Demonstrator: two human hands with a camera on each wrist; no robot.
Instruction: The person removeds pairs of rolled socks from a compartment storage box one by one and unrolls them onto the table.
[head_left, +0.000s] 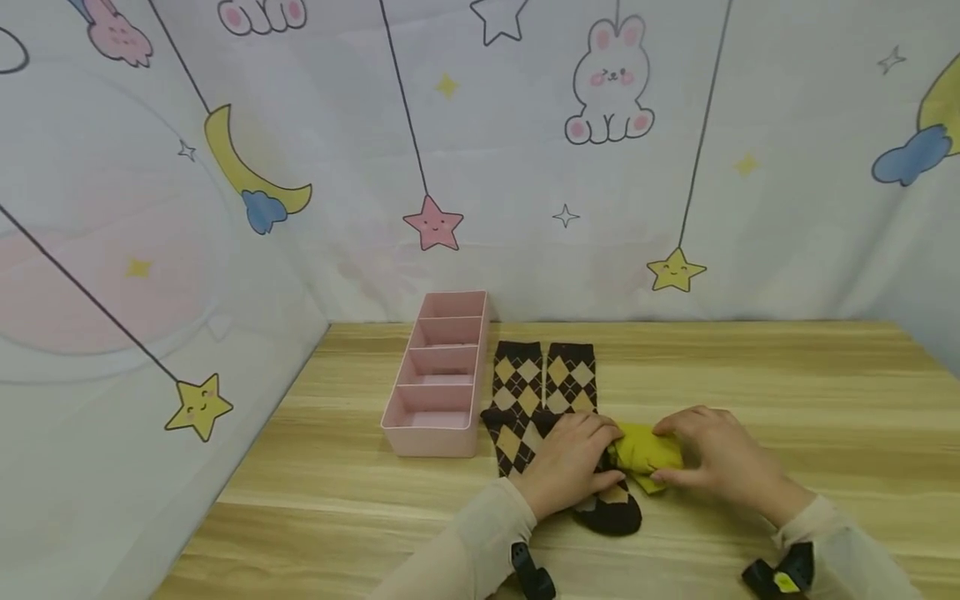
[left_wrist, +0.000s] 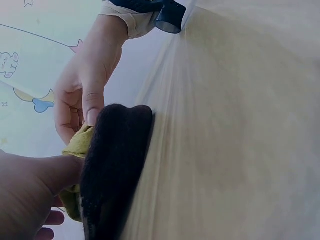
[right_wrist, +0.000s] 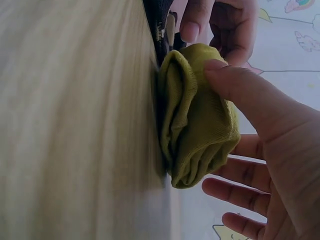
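Observation:
A mustard-yellow folded sock bundle (head_left: 647, 450) lies on the table between my two hands, its layers tucked into a compact packet. With thumb on the near side and fingers behind, my right hand (head_left: 723, 458) grips its right end; the right wrist view shows the rolled folds of the sock bundle (right_wrist: 205, 120). My left hand (head_left: 566, 458) holds the left end between thumb and fingers. Under the left hand lies a pair of black argyle socks (head_left: 517, 379) with tan and cream diamonds, partly hidden; one dark toe (head_left: 611, 517) sticks out below the hand.
A pink organizer box (head_left: 435, 442) with several compartments stands left of the argyle socks, on the wood-grain table (head_left: 337, 475). Behind hangs a pale curtain (head_left: 510, 167) printed with stars, moons and a rabbit. Black wrist cameras (head_left: 531, 573) sit on both sleeves.

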